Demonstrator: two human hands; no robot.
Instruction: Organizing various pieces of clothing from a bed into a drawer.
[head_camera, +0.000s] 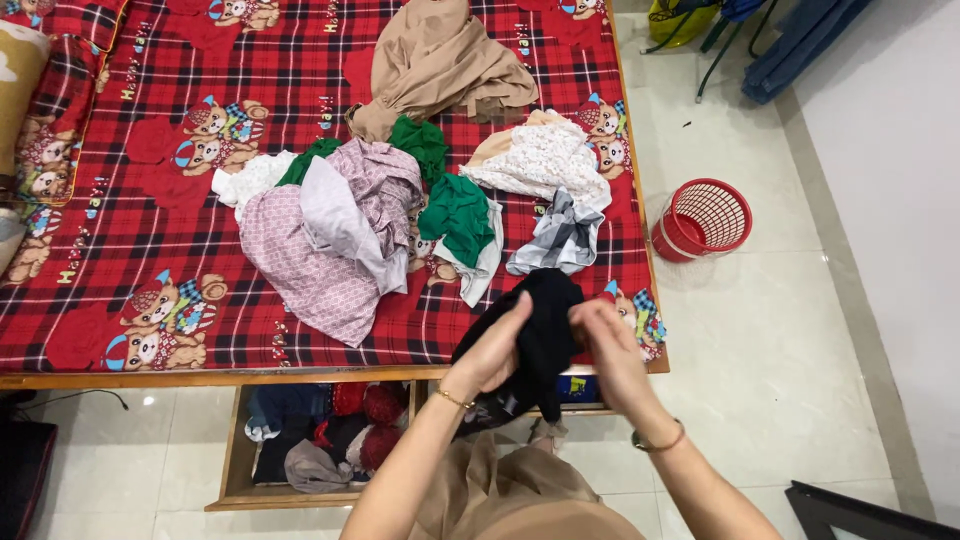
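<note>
Black garment (540, 330) is bunched between left hand (495, 350) and right hand (610, 350), both grips grasping it above the bed (120, 300); sorting step, needing shaking out.

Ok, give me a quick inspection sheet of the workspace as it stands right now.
Surface: bed with a red plaid bear-print cover, on a wooden frame.
Job's things: black garment, bunched, held up over the bed's near edge.
Clutter: pile of clothes in pink, white and green; beige garment; white floral piece; grey plaid piece.
Grippers: left hand and right hand both grip the black garment.
Cables: thin dark cord on the floor at left.
Surroundings: open drawer with clothes under the bed; red basket on its side on the tiled floor.
</note>
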